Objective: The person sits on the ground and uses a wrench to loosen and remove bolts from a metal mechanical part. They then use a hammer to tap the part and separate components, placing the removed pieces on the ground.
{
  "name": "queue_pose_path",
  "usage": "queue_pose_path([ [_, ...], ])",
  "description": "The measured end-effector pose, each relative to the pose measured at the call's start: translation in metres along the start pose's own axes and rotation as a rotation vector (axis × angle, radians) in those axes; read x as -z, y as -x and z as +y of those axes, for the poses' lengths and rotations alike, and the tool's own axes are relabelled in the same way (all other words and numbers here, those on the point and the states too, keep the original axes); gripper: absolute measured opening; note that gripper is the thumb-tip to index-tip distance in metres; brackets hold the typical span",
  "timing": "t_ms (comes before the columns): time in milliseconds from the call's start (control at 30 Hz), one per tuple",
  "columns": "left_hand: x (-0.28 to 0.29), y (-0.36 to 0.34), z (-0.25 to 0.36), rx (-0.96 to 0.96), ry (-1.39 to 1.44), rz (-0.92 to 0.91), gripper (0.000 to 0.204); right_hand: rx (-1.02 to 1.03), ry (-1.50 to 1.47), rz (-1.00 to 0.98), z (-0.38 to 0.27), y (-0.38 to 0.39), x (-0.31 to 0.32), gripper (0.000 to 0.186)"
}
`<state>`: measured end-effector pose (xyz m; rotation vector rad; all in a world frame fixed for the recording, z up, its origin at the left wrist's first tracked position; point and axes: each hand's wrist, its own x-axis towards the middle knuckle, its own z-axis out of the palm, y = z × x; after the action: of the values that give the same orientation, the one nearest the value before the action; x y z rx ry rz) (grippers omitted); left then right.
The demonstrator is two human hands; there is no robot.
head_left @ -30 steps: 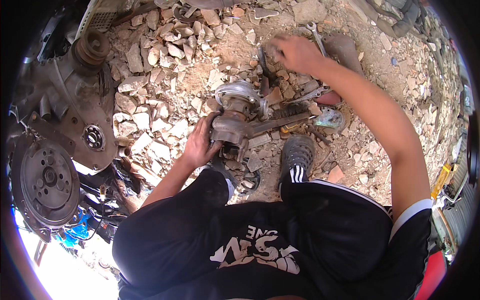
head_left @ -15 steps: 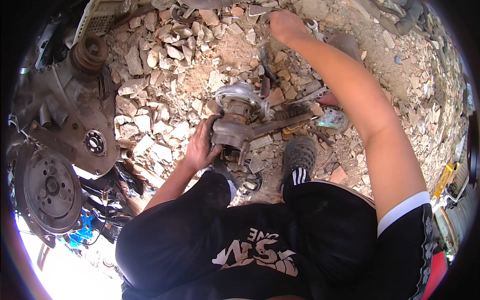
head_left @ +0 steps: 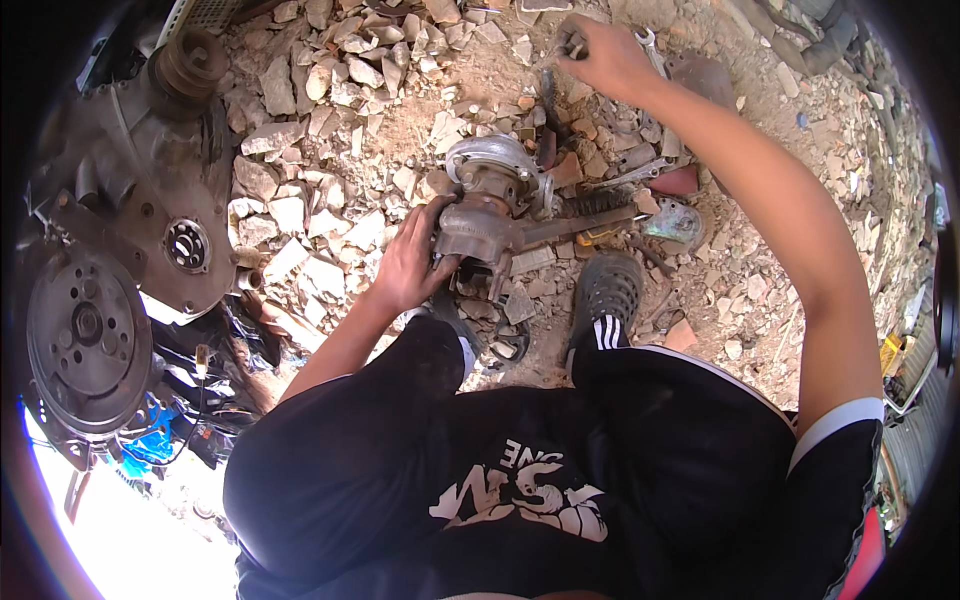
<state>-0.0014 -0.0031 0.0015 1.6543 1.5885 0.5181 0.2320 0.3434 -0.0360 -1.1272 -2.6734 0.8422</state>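
Observation:
A greasy metal turbocharger (head_left: 478,232) stands on the rubble between my feet, its silvery round housing (head_left: 490,158) on the far side. My left hand (head_left: 410,262) is closed on its left edge, fingers over the body and thumb lower down. Out at the far right, above the ground, my right hand (head_left: 605,60) is curled up. Something small and greyish shows between its fingers, too small to name. Beside that hand lies an open-ended wrench (head_left: 651,48). A flat brownish bar (head_left: 575,230) lies just right of the turbocharger, one end close against it.
Broken stone and tile (head_left: 335,190) cover the ground. Right of the turbocharger lie another wrench (head_left: 632,176), a dark bristly brush (head_left: 590,205) and a greenish metal piece (head_left: 676,226). A large engine block with a round pulley (head_left: 88,330) stands at the left. My right shoe (head_left: 608,290) is nearby.
My right hand has drawn away from a flat stone at the far side, moving right, with its fingers now curled. My left hand stays on the turbocharger. The whole view has shifted slightly.

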Motion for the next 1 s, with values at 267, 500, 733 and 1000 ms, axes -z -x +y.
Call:
queue_pose_path([
  [267,-0.002,0.005,-0.002,-0.002,-0.037,0.038,0.082,-0.205,-0.236,-0.153,-0.037,0.091,0.023,0.039],
  [500,-0.002,0.003,-0.002,0.047,-0.039,-0.01,0.083,-0.317,-0.545,-0.202,-0.036,0.131,-0.003,0.038],
  [733,-0.002,0.003,-0.004,0.016,-0.023,0.001,0.085,-0.222,-0.397,-0.199,-0.049,0.104,-0.002,0.05],
  [1000,-0.001,0.0,-0.005,0.018,-0.013,-0.014,0.086,-0.154,-0.32,-0.117,-0.037,0.094,-0.008,0.051],
])
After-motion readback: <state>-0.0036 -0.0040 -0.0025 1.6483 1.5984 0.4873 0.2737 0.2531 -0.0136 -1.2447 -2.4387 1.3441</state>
